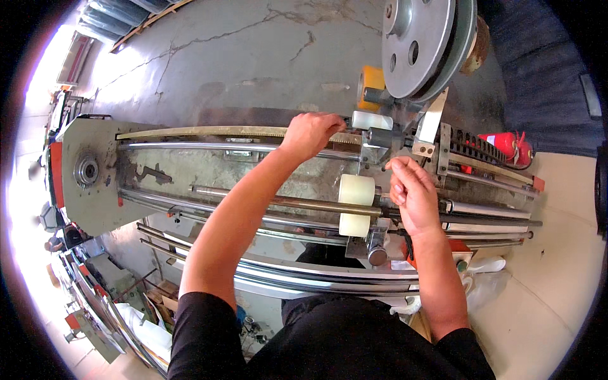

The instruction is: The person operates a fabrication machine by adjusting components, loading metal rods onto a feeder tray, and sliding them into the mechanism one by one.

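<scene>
The grey metal block (378, 143) sits between the left hand (311, 134) and the right hand (413, 189). Beyond it, a large grey wheel (417, 44) and a yellow roll (373, 77) crowd the far side; on the near side is a pale roll (356, 202). The left forearm (231, 225) hides part of the rails (196, 146). Both hands' fingers are bent; I cannot tell whether either grips anything.

A workshop; a long machine with metal rods (304, 204) under the left hand (310, 135); a big pulley wheel (432, 35) beyond the right hand (413, 193); fire extinguishers (503, 143) rightward.
</scene>
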`<action>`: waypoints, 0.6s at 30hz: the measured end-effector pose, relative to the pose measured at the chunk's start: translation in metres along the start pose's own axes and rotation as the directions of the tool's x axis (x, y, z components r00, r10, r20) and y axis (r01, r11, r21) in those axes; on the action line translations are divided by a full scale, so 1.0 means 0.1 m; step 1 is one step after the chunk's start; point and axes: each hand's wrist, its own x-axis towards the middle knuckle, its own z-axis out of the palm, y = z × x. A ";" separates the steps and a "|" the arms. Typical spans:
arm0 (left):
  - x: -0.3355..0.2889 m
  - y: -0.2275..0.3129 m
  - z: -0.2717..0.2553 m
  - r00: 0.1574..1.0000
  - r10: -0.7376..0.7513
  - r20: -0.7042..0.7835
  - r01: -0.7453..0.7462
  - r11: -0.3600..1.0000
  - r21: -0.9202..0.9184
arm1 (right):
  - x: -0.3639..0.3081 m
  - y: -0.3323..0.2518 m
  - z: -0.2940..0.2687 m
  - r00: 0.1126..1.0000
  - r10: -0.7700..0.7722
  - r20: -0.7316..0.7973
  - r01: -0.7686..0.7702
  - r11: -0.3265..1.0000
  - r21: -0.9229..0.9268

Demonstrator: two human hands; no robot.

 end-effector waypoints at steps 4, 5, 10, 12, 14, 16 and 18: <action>0.33 0.14 0.34 0.987 -0.050 -0.155 0.034 0.994 -0.100 | 0.01 0.13 0.07 0.997 -0.065 -0.036 0.065 0.998 -0.007; 0.36 0.18 0.40 0.975 -0.075 -0.208 0.034 0.980 -0.195 | 0.01 0.14 0.08 0.996 -0.085 -0.033 0.084 0.996 -0.031; 0.44 0.13 0.60 0.961 -0.146 -0.236 0.036 0.909 -0.415 | 0.00 0.17 0.08 0.990 -0.141 -0.026 0.137 0.984 -0.117; 0.46 0.09 0.62 0.976 -0.188 -0.112 0.117 0.882 -0.457 | 0.05 0.24 0.06 0.986 -0.169 -0.009 0.165 0.973 -0.159; 0.41 0.05 0.76 0.982 -0.183 -0.054 0.138 0.875 -0.464 | 0.11 0.31 0.05 0.980 -0.200 0.015 0.198 0.949 -0.244; 0.38 0.18 0.74 0.941 -0.248 0.231 0.334 0.793 -0.510 | 0.19 0.35 0.05 0.971 -0.238 0.034 0.233 0.897 -0.375; 0.11 0.04 0.98 0.846 -0.208 0.490 0.531 0.262 -0.805 | 0.25 0.40 0.09 0.973 -0.232 0.019 0.222 0.901 -0.372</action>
